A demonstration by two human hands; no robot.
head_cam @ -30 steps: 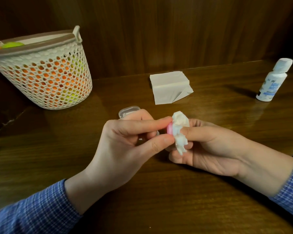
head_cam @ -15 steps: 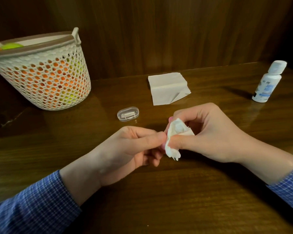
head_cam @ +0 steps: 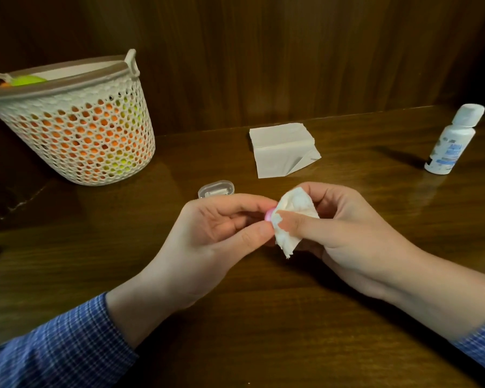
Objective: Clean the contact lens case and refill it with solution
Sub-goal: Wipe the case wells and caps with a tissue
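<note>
My left hand (head_cam: 219, 233) pinches a small pink piece of the contact lens case (head_cam: 269, 214) between thumb and fingertips; only a sliver of pink shows. My right hand (head_cam: 345, 228) grips a crumpled white tissue (head_cam: 293, 217) and presses it against that pink piece. Both hands hover just above the table's middle. A small clear plastic case (head_cam: 215, 189) lies on the table right behind my left hand. The white solution bottle (head_cam: 451, 141), cap on, stands upright at the far right.
A folded stack of white tissues (head_cam: 283, 149) lies behind my hands. A white perforated basket (head_cam: 76, 127) with orange and green contents stands at the back left. The dark wooden table (head_cam: 263, 317) ends at a wooden wall behind.
My left hand has rolled back so the pink piece shows again. My right hand has turned, bringing its thumb over the tissue against the pink piece.
</note>
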